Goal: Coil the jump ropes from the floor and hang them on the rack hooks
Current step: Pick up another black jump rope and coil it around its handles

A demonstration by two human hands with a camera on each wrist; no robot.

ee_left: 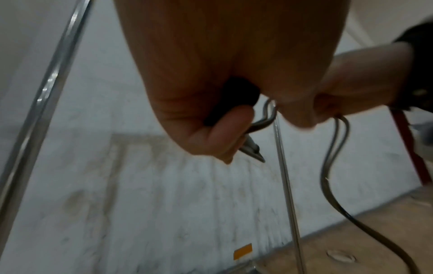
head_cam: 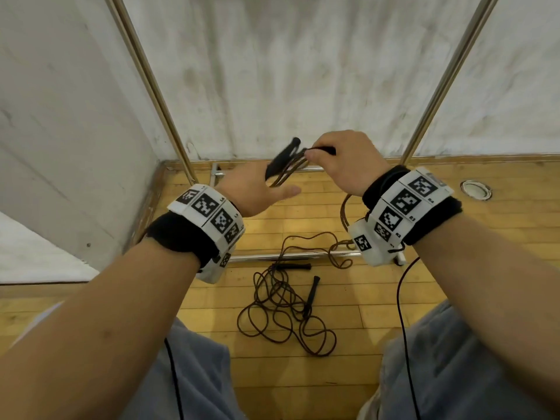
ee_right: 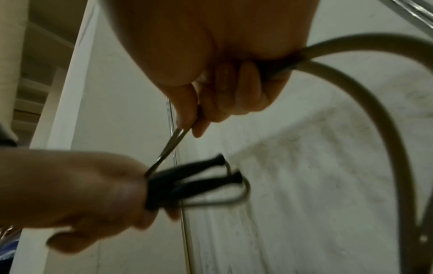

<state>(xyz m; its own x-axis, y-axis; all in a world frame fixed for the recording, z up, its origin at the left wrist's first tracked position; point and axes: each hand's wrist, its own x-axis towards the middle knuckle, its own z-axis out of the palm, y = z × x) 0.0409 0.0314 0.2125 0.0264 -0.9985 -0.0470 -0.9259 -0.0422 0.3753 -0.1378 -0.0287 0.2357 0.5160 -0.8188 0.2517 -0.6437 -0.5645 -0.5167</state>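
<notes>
Your left hand (head_cam: 254, 189) curls round both black handles (ee_right: 187, 182), tips angled up toward wall. Right hand (head_cam: 345, 162) pinches cord (ee_right: 171, 146) just beside them, loops trailing under wrist. Second rope (head_cam: 285, 310) still tangled on floor (head_cam: 454, 283) near rack base bar (head_cam: 272, 256), below your hands.

Through the right wrist camera I saw my right hand (ee_right: 222, 89) pinching two thin strands of the jump rope (ee_right: 168, 148) between thumb and fingers. Below that grip, my left hand (ee_right: 77, 192) held the two black handles (ee_right: 187, 181) together. A thick loop of rope curved away right of the grip.
</notes>
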